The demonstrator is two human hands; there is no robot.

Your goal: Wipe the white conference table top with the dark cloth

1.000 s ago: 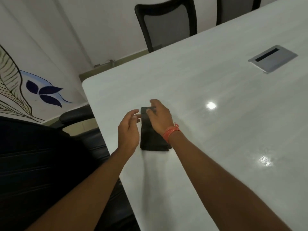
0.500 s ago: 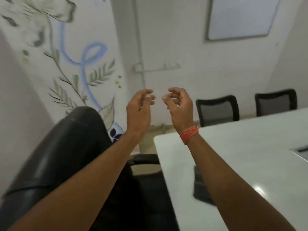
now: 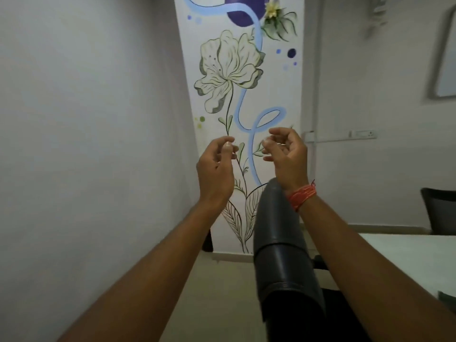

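Both my hands are raised in the air in front of a painted wall, well above and left of the table. My left hand (image 3: 217, 169) has its fingers loosely curled and holds nothing. My right hand (image 3: 287, 154), with an orange thread band at the wrist, is likewise loosely curled and empty. Only a corner of the white conference table (image 3: 404, 257) shows at the lower right. A small dark sliver at the right edge, beside my right forearm, may be the dark cloth (image 3: 446, 297); the rest of it is out of view.
A black leather chair back (image 3: 283, 255) stands between my forearms, close to the table's end. A mesh-backed chair (image 3: 439, 208) is at the far right. The wall ahead carries a flower mural (image 3: 229, 70), and a cable duct runs along the right wall.
My hands let go of the dark cloth on the table and rose into the air. The view swung up and left, from the table top to the wall.
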